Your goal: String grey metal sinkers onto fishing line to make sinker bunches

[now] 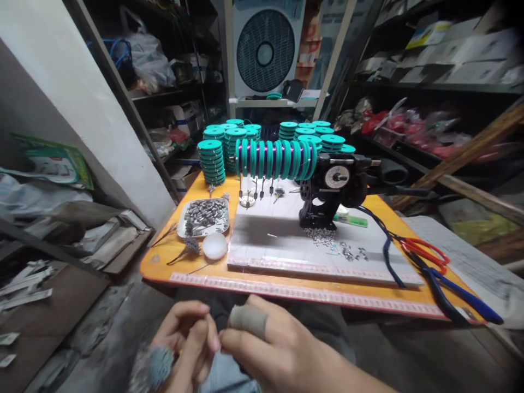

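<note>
Below the table's front edge, my left hand (188,341) is closed, thumb against curled fingers; what it pinches is too small to name. A bluish-grey bundle (161,365) shows beside its palm. My right hand (272,341) is closed too, with grey tape (249,321) round a finger, its fingertips close to the left fingers. Anything between its fingers is too small to make out. Beyond the hands, a black winding machine (321,204) carries a row of green spools (276,158), with small dark pieces (255,188) hanging below on threads.
A tray of metal pieces (225,226) and a white round cup (215,246) stand at the table's left. Stacked green spools (212,164) rise behind. Blue-handled pliers (464,297) and red-handled scissors (429,252) lie right. Small parts (321,236) are scattered on the white board (262,245).
</note>
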{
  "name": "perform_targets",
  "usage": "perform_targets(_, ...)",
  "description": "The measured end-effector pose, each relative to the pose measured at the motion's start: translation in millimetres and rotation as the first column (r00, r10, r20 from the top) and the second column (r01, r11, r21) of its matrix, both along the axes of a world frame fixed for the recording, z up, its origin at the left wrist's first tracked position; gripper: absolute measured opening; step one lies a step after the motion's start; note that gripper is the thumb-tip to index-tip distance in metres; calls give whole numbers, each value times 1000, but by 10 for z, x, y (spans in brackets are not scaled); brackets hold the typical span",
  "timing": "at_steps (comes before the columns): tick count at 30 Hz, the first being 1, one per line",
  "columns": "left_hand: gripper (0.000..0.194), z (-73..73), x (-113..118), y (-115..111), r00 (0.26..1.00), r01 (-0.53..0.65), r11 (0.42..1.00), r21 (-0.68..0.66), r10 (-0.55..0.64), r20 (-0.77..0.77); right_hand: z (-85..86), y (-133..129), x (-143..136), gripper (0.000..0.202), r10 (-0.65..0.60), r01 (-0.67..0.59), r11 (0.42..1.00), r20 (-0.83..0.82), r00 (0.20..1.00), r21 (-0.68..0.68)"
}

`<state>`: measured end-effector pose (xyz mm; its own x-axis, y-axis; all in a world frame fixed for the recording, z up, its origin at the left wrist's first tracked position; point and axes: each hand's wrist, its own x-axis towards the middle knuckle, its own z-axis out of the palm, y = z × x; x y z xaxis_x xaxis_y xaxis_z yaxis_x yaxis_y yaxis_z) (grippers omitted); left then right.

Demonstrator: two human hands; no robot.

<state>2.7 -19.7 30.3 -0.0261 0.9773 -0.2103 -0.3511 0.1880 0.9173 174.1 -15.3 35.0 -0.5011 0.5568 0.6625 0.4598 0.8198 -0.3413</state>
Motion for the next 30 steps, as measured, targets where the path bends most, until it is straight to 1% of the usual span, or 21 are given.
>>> perform_targets(2,32,-16,18,61,995,81,997,-6,-81,54,-37,-9,0,18,-83,72,994,-126,989,-86)
perform_targets(4,29,-47,42,106,979,151,988,3,-150,141,-82,-10,-20,13,-179,124,969,-266,947,-214)
perform_targets(5,28,-65,57,117,968,170,986,-2,-166,187,-105,-4,-35,11,-226,136,950,-321,920,-281)
perform_targets(7,28,-103,95,118,954,168,985,-39,-153,257,-148,17,-68,8,-296,136,912,-391,871,-387)
perform_targets(10,28,-159,165,86,942,155,984,-93,-118,315,-193,56,-122,9,-353,113,871,-449,821,-478)
perform_targets(12,29,-201,205,63,931,160,984,-81,-123,343,-205,72,-154,10,-382,100,850,-474,793,-518)
perform_targets(13,28,-224,218,56,930,168,984,-65,-136,342,-207,75,-167,10,-391,73,833,-491,778,-548)
perform_targets(15,28,-264,229,54,941,180,983,-24,-165,297,-208,75,-184,11,-396,-37,783,-543,740,-621)
perform_targets(17,28,-287,223,63,963,185,982,19,-185,197,-210,69,-191,12,-399,-149,731,-595,698,-666)
perform_targets(18,27,-289,218,69,973,185,982,41,-189,136,-210,65,-191,13,-403,-173,718,-605,686,-675)
perform_targets(19,26,-285,213,76,979,185,981,64,-190,77,-208,59,-191,13,-409,-167,718,-604,684,-676)
perform_targets(21,25,-262,210,87,984,179,979,102,-178,-19,-195,46,-191,11,-428,-103,735,-576,696,-670)
perform_targets(24,24,-211,212,93,982,176,974,142,-162,-99,-164,22,-187,10,-445,-47,747,-552,705,-663)
perform_targets(26,21,-182,209,88,975,200,967,158,-180,-128,-151,8,-179,9,-438,-92,728,-564,699,-679)
perform_targets(30,24,-160,192,59,960,273,953,135,-261,-98,-156,-19,-158,11,-419,-285,630,-624,659,-723)
